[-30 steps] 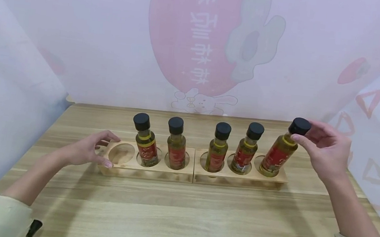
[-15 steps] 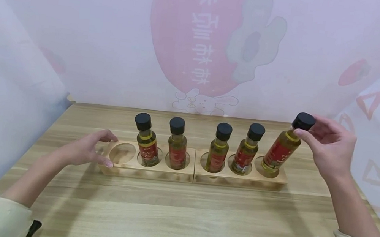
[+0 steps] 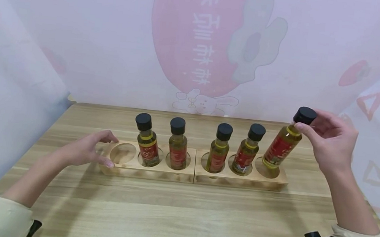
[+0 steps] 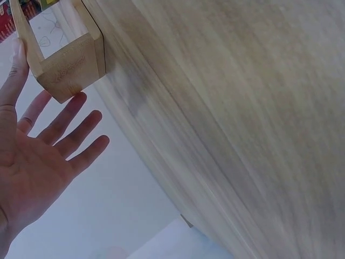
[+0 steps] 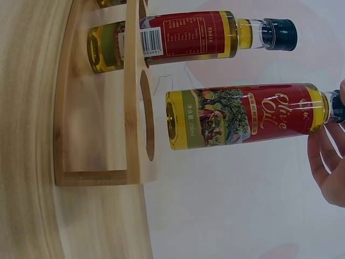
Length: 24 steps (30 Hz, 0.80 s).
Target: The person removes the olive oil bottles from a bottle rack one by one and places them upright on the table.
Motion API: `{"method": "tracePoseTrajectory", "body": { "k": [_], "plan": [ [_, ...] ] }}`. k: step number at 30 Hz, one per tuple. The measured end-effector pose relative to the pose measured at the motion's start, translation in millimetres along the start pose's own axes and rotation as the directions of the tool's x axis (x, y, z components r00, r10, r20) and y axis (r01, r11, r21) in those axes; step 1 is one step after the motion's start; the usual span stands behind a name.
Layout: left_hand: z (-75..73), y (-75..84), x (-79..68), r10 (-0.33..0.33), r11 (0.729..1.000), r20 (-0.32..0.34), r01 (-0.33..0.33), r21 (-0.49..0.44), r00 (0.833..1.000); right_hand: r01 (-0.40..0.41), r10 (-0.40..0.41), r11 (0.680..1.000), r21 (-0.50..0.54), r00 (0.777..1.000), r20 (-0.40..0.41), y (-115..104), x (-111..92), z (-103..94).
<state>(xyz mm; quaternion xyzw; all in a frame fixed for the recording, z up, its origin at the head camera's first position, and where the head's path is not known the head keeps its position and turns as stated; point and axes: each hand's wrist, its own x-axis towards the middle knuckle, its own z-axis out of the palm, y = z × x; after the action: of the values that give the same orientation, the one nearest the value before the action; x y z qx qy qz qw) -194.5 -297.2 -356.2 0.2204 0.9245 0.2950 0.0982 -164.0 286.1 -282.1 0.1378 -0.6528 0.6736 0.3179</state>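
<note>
At the rack's left end, my left hand (image 3: 92,149) holds the wooden bottle rack (image 3: 147,174), thumb at the front corner and fingertips at the back. In the left wrist view, several fingers of that left hand (image 4: 32,167) spread loosely beside the rack's end panel (image 4: 67,67). My right hand (image 3: 335,144) pinches an olive oil bottle (image 3: 280,148) near its black cap. This bottle tilts, cap to the right, over the rightmost hole of a second rack (image 3: 238,182). In the right wrist view, the bottle's (image 5: 242,116) base is lifted above the rack's top board (image 5: 132,108).
Two more bottles stand in the right rack, a near one (image 3: 246,148) and another (image 3: 219,148). The left rack bears two bottles (image 3: 148,141), its leftmost hole (image 3: 122,154) bare. Both racks stand end to end on the wooden table (image 3: 180,217), with a printed curtain (image 3: 114,50) behind.
My right hand has raised the rightmost olive oil bottle upward and slightly right, its base coming up out of the rack's hole. The left hand stays at the left rack's end.
</note>
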Motion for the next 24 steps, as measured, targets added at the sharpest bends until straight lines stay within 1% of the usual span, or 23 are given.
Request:
{"method": "tracePoseTrajectory", "body": {
  "k": [6, 14, 18, 24],
  "plan": [
    [-0.3, 1.1, -0.3, -0.011, 1.0, 0.004, 0.011, -0.005, 1.0, 0.007, -0.007, 1.0, -0.008, 1.0, -0.013, 0.7, 8.6, 3.8],
    [-1.5, 1.6, 0.1, -0.015, 1.0, 0.01, 0.015, -0.004, 1.0, -0.031, 0.029, 0.999, -0.043, 0.998, -0.053, 4.2, 17.2, 8.0],
    [-1.6, 1.9, 1.2, -0.021, 1.0, 0.013, 0.021, 0.0, 1.0, -0.05, 0.045, 0.996, -0.074, 0.997, -0.068, 8.3, 23.3, 10.9],
    [-1.1, 3.0, 1.2, -0.021, 1.0, 0.015, 0.022, -0.01, 1.0, -0.038, 0.03, 0.991, -0.126, 0.998, -0.064, 13.3, 30.0, 17.0]
  ]
}}
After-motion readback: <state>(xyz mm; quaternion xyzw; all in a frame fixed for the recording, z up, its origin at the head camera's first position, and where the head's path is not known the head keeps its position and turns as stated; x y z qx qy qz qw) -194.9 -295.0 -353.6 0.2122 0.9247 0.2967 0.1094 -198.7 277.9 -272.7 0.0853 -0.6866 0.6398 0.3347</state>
